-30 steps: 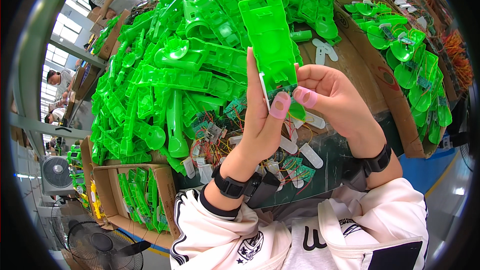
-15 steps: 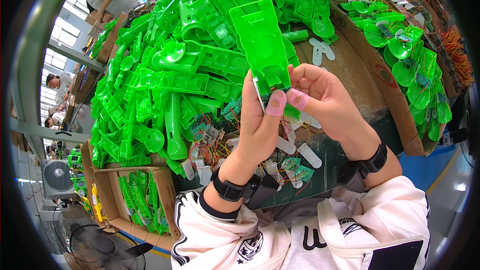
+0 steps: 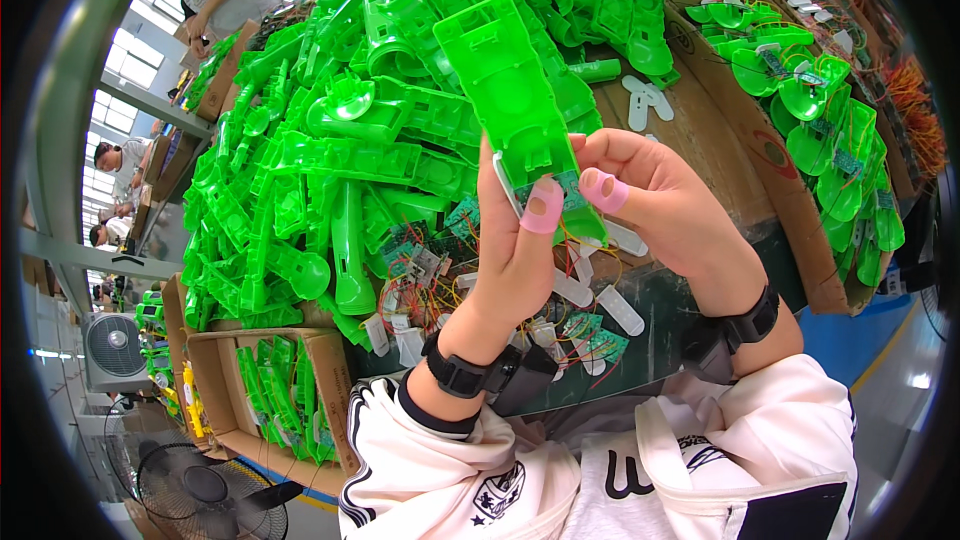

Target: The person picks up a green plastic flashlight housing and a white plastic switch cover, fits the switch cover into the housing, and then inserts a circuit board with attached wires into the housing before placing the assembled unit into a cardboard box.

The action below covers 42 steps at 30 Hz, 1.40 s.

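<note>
My left hand (image 3: 515, 240) grips a long green plastic housing half (image 3: 510, 90) by its lower end, the open inner side facing up. Its thumb, in a pink finger cot, presses on a small green circuit board (image 3: 572, 192) set in the housing. A white strip (image 3: 508, 185) shows along the left edge. My right hand (image 3: 665, 195) is closed at the housing's right edge, fingers curled against it and the thumb, also in a pink cot, beside the board. Below the hands lie wired circuit boards (image 3: 592, 338) and white plastic pieces (image 3: 622, 311).
A big heap of green housing parts (image 3: 330, 150) covers the table ahead and left. To the right, a cardboard box (image 3: 770, 155) holds green shells with wired boards (image 3: 840, 155). Another box (image 3: 335, 390) stands lower left, near a black fan (image 3: 205, 485). Other people work far left.
The housing's far end has swung left. My right thumb has moved away from my left thumb, and more of the circuit board shows between them.
</note>
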Motion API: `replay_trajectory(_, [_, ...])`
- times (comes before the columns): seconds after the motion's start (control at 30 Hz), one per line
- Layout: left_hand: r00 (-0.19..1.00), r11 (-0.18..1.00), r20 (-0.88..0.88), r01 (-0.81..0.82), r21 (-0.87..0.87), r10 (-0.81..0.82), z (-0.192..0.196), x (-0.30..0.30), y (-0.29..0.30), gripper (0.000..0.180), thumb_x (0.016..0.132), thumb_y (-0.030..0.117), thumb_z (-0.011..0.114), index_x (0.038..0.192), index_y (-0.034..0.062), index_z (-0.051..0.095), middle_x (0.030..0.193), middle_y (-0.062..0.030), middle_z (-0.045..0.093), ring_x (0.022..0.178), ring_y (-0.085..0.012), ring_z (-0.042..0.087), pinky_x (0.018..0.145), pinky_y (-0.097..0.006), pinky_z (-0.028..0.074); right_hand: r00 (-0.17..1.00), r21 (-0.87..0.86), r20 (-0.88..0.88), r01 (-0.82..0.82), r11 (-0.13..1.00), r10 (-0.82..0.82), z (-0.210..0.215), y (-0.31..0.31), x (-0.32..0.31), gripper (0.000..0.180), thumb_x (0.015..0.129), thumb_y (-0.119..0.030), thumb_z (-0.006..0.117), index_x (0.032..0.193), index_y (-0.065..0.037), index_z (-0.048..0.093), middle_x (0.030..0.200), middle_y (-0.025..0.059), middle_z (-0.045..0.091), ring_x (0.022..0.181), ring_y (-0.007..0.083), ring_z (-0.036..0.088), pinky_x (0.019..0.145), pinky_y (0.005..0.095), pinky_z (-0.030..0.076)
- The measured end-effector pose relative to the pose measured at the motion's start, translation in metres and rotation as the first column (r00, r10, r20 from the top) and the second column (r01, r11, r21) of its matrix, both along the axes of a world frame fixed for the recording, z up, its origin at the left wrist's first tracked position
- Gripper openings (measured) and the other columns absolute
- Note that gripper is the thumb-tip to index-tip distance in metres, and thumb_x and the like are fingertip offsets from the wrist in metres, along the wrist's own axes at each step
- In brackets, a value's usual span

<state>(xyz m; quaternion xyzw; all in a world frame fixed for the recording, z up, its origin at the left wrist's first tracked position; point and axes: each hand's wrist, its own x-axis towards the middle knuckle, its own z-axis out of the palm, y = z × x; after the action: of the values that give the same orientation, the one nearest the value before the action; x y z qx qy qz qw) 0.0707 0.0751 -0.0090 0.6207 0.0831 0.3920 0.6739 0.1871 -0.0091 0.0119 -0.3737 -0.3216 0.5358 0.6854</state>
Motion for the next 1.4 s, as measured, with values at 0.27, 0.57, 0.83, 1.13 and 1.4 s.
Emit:
replay_trajectory(0.27, [0.999, 0.992, -0.017, -0.038, 0.118, 0.041, -0.0009, 0.0003, 0.0018, 0.072, 0.086, 0.025, 0.043, 0.138, 0.0079, -0.003, 0.11, -0.0133, 0.047, 0.1, -0.021, 0.048, 0.087, -0.034, 0.038, 0.998, 0.051, 0.001, -0.062, 0.997, 0.062, -0.006, -0.0005, -0.0011, 0.027, 0.08, -0.013, 0.062, 0.1, -0.001, 0.049, 0.101, 0.0041, 0.054, 0.091, 0.0098, 0.051, 0.08, 0.0248, 0.042])
replay_trajectory(0.57, [0.998, 0.983, -0.002, -0.068, 0.17, 0.069, -0.002, 0.0019, -0.0018, 0.074, 0.086, 0.025, 0.046, 0.137, 0.0045, -0.003, 0.115, -0.0124, 0.044, 0.103, -0.0209, 0.046, 0.089, -0.034, 0.037, 0.997, 0.011, -0.028, -0.07, 0.997, 0.07, -0.0093, -0.0007, 0.0021, 0.029, 0.08, -0.012, 0.062, 0.102, -0.001, 0.048, 0.1, 0.0044, 0.053, 0.09, 0.0103, 0.051, 0.081, 0.0248, 0.041])
replay_trajectory(0.83, [0.998, 0.997, 0.005, 0.058, 0.041, -0.058, 0.0017, 0.0006, 0.0025, 0.057, 0.087, 0.026, 0.048, 0.132, 0.0028, 0.021, 0.121, -0.0158, 0.044, 0.109, -0.0214, 0.045, 0.091, -0.034, 0.037, 0.999, 0.08, 0.032, -0.028, 0.996, 0.026, -0.0072, 0.0014, 0.0005, 0.032, 0.082, -0.013, 0.06, 0.106, 0.003, 0.047, 0.103, 0.0053, 0.053, 0.093, 0.0101, 0.051, 0.083, 0.025, 0.042])
replay_trajectory(1.13, [0.994, 0.995, 0.061, 0.091, -0.035, -0.089, 0.0035, 0.0001, 0.0016, 0.058, 0.089, 0.044, 0.038, 0.128, 0.002, 0.028, 0.126, -0.0224, 0.039, 0.113, -0.027, 0.044, 0.094, -0.038, 0.037, 0.997, 0.059, 0.071, -0.024, 0.998, 0.02, -0.0063, -0.0004, 0.0021, 0.029, 0.083, -0.01, 0.057, 0.105, 0.005, 0.047, 0.101, 0.0052, 0.054, 0.091, 0.0086, 0.052, 0.081, 0.0229, 0.043])
replay_trajectory(1.4, [0.993, 0.993, 0.094, 0.073, -0.096, -0.064, 0.0036, 0.0006, -0.0018, 0.055, 0.091, 0.04, 0.035, 0.129, 0.0014, 0.027, 0.124, -0.0238, 0.04, 0.113, -0.0287, 0.043, 0.094, -0.039, 0.036, 0.993, 0.075, 0.111, 0.026, 0.997, -0.034, -0.008, 0.0006, -0.0004, 0.026, 0.083, -0.008, 0.057, 0.103, 0.006, 0.048, 0.1, 0.006, 0.054, 0.092, 0.0094, 0.053, 0.082, 0.0232, 0.043])
